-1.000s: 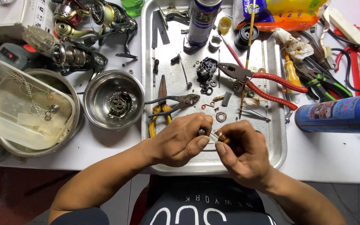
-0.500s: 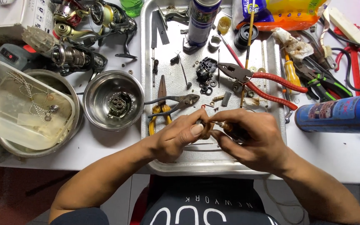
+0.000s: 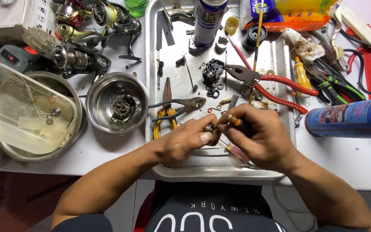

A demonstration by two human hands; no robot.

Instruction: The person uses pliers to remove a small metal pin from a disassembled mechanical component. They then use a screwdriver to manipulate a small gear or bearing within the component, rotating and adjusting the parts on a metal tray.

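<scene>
Over the near part of a metal tray (image 3: 280, 169), my left hand (image 3: 187, 141) pinches a small metal part (image 3: 208, 127) between thumb and fingers. My right hand (image 3: 260, 137) grips a small tool with an orange-and-black handle (image 3: 235, 121), its tip against that part. The two hands touch at the fingertips. A red-handled screwdriver (image 3: 237, 152) lies on the tray under my right hand. Yellow-handled pliers (image 3: 172, 107) lie just beyond my left hand, red-handled pliers (image 3: 271, 83) beyond my right.
A steel bowl (image 3: 117, 103) with a reel part stands left of the tray. A clear plastic tub (image 3: 22, 111) sits in a larger bowl at far left. Fishing reels (image 3: 78, 56) lie at the back left. A blue spray can (image 3: 348, 118) lies at right, among more tools.
My right hand has picked up the orange-and-black tool and closed in on the part in my left hand. Both hands have shifted slightly toward the tray's middle.
</scene>
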